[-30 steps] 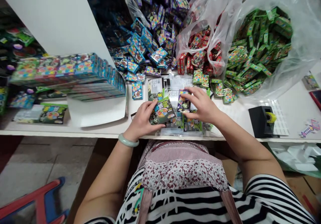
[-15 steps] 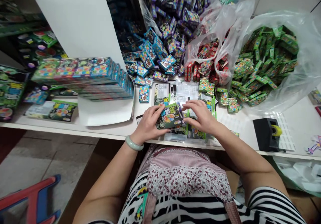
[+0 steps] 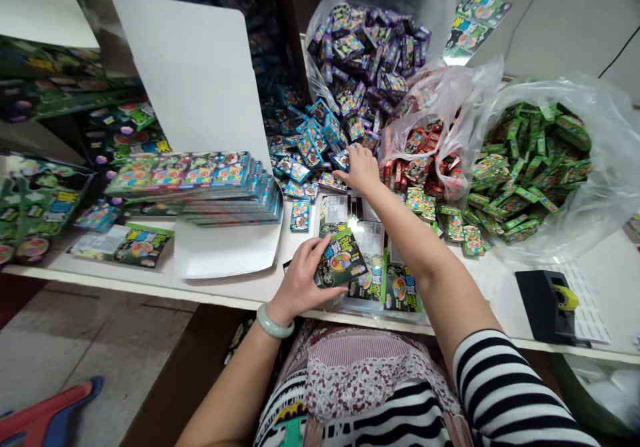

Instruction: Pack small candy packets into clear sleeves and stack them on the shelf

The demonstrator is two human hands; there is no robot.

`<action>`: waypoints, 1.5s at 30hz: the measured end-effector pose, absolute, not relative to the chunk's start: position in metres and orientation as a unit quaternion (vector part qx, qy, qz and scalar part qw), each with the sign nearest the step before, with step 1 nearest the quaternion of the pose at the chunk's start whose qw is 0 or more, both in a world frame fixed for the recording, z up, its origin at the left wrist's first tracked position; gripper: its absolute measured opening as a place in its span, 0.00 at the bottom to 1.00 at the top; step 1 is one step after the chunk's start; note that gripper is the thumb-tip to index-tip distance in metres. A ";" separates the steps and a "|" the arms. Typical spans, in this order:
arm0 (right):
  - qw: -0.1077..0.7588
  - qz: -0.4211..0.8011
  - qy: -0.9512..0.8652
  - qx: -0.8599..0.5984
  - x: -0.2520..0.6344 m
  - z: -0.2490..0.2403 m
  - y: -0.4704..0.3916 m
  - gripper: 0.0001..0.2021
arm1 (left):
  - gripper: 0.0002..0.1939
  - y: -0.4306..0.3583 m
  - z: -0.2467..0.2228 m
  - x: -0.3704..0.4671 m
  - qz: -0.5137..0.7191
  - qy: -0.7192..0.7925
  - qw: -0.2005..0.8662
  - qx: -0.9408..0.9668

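My left hand is closed on a flat black-and-green printed packet, with the thumb over its upper edge and the fingers beneath it. A pale green bangle circles that wrist. My right hand is at the front of the heap of small boxes, thumb and fingers around a small blue box; its fingertips are partly hidden. Several similar packets lie on the table below my hands. One small blue box lies apart, left of them.
Purple boxes fill a clear bag at the back. Red boxes and green boxes sit in bags to the right. Stacked box strips stand in a white carton at left. A black tape dispenser is near the front edge.
My right hand has left the packet and moved forward to the heap of small boxes. My left hand still holds the packet. The view has shifted, showing more of the back.
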State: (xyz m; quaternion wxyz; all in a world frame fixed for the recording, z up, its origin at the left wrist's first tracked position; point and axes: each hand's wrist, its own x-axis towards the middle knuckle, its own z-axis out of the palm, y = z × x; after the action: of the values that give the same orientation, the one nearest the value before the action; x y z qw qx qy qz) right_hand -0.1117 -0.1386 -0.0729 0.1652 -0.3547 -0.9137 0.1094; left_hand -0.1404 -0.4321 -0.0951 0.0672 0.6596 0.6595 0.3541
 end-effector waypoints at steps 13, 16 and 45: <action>0.339 0.511 -0.714 -0.338 -0.019 -0.061 -0.136 0.20 | 0.51 -0.433 -0.102 -0.157 0.368 0.671 0.026 0.643; 0.293 0.639 -0.613 -0.361 0.033 -0.070 -0.165 0.24 | 0.51 -0.432 -0.104 -0.158 0.363 0.671 0.028 0.646; 0.113 0.191 -0.966 -0.132 0.122 -0.034 -0.245 0.37 | 0.52 -0.417 -0.092 -0.138 0.265 0.628 0.103 0.725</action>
State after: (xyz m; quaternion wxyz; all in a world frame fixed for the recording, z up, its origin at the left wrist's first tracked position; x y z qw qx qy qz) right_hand 0.1225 -0.2447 -0.0343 0.1135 -0.1319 -0.9660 0.1910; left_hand -0.1378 -0.4171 -0.0919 0.1027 0.7246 0.6277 0.2654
